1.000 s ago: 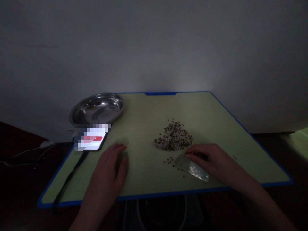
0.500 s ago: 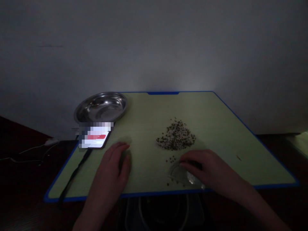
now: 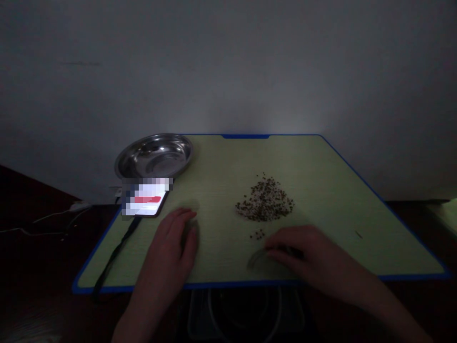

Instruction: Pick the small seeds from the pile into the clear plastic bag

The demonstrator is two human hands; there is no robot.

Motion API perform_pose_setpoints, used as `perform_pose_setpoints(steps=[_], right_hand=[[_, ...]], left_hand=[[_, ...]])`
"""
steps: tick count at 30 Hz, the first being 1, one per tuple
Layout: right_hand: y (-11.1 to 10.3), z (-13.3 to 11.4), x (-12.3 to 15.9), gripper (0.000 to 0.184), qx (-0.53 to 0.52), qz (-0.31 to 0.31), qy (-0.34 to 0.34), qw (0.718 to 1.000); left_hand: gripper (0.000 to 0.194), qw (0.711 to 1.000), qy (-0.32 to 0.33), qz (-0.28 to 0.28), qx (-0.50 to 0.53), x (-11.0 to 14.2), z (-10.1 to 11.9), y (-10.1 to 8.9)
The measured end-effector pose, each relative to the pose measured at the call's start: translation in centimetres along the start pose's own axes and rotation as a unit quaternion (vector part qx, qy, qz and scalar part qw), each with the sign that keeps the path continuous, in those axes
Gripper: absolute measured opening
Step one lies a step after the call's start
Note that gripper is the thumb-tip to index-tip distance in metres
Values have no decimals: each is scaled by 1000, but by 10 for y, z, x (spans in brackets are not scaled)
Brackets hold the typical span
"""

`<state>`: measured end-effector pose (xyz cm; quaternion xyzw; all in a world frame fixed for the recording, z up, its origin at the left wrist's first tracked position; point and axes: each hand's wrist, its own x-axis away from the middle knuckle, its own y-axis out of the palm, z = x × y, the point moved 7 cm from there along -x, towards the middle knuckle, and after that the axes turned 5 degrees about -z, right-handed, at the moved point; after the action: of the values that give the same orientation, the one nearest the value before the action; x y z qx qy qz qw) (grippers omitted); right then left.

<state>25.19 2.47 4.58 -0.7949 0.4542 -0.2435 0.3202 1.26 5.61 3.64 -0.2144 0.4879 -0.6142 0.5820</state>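
My right hand (image 3: pixel 298 250) pinches a thin, clear, curved plastic scraper (image 3: pixel 257 257) low over the front of the light green table. Much of the scraper is hard to see, being see-through and partly behind my fingers. Just beyond it lie several loose dark grains (image 3: pixel 257 234). Farther back is a heap of mixed dark and pale grains (image 3: pixel 266 202). My left hand (image 3: pixel 173 243) rests on the table to the left of the heap, fingers loosely bent, thumb apart, holding nothing. Below the front edge is a round, dark container (image 3: pixel 246 312), its inside too dark to make out.
A shiny metal basin (image 3: pixel 155 162) stands at the back left. In front of it lies a lit phone (image 3: pixel 148 207) with a black strap (image 3: pixel 117 252) running to the front edge. The table (image 3: pixel 214 162) has a blue rim and meets a grey wall (image 3: pixel 228 71).
My right hand has drawn the scraper toward the front edge. Dark grains that lay along the scraper no longer show on the table. My left hand keeps its place.
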Motion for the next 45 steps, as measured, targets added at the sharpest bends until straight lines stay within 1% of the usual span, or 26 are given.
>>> perform_pose_setpoints(steps=[5,8,10,12,15,18,20,22,24,26,28,30,34,39,45], right_hand=[[-33,31,13,23,17,96,56,994],[-42,46,19,26,23,124,83,989],[-41,49,20,26,14,125,89,988],[-38,47,18,26,4,121,89,989],[-30,34,10,24,-10,116,79,990],[-20,18,0,23,-10,89,61,994],[-17,13,-4,21,-10,82,52,995],[-22,17,-6,21,-17,106,60,992],[-30,28,-5,22,-22,135,84,987],[-33,39,-5,24,-22,140,103,985],[-32,45,-5,25,-14,129,114,985],[-28,44,-6,25,-5,115,114,987],[-19,36,-10,24,-15,80,94,992],[-25,36,-4,26,-26,105,92,990],[-21,30,9,27,-33,79,68,994]], left_hand=[[34,1000,13,3,0,0,0,1],[33,1000,7,2,-1,0,-1,1],[32,1000,3,2,-1,0,-1,1],[32,1000,3,2,0,0,-1,0],[33,1000,12,1,-1,0,0,1],[33,1000,10,3,-4,0,-1,2],[33,1000,7,8,-6,1,-3,2],[33,1000,9,9,-8,1,-3,1],[32,1000,14,7,-7,1,-2,1],[31,1000,15,1,-7,0,-1,1],[31,1000,12,-2,-10,0,-1,1],[31,1000,9,-1,-14,0,-1,0],[31,1000,19,10,-15,0,0,0],[31,1000,23,8,-18,1,0,1],[30,999,28,10,-19,1,1,1]])
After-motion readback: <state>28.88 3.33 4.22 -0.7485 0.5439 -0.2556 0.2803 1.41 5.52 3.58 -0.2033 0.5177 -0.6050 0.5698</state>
